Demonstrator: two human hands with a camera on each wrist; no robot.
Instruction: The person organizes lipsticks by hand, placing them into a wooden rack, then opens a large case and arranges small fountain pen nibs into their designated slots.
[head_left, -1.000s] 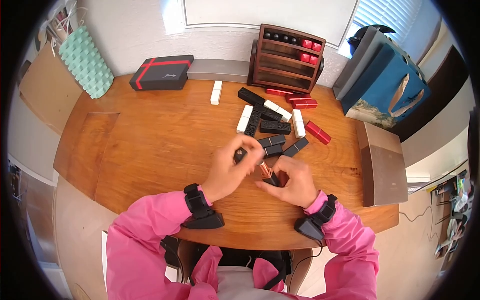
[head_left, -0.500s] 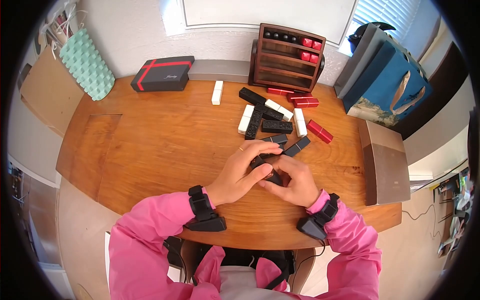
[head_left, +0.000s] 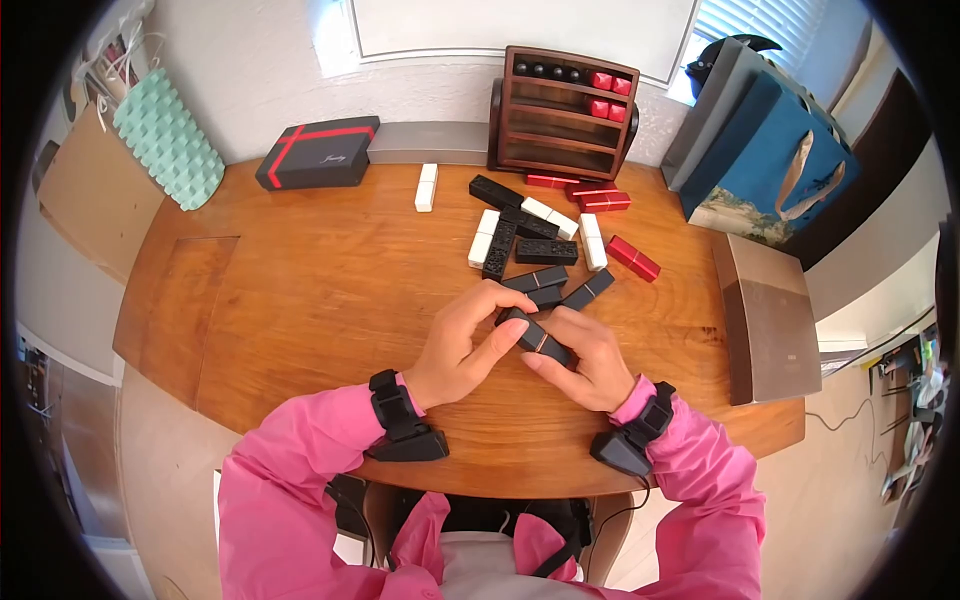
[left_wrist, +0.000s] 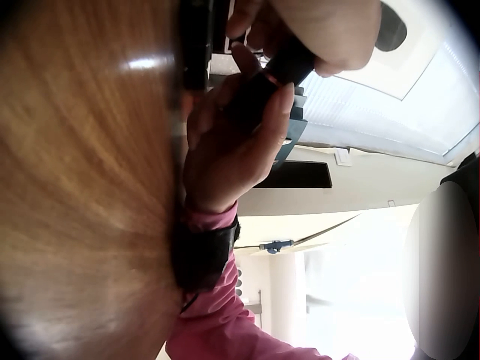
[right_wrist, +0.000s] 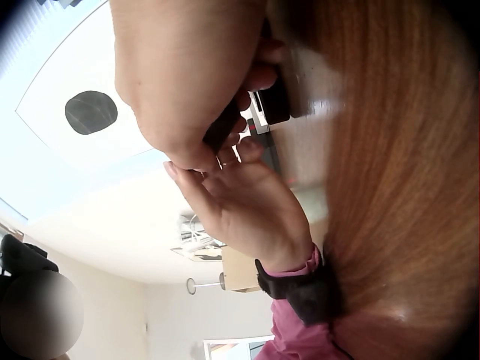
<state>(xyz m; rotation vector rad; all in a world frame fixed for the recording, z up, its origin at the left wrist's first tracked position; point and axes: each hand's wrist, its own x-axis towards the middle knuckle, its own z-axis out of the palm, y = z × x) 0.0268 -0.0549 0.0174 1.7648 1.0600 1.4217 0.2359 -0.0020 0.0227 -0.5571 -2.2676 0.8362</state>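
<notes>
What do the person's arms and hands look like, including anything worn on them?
The left hand and right hand wear no gloves. The left sleeve and right sleeve are pink and wrinkled. Each wrist has a black strap with a blocky black unit; a thin dark cable hangs from the right one.

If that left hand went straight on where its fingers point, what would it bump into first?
Likely the loose black tube just beyond the left hand; height is unclear, so it might pass over.
</notes>
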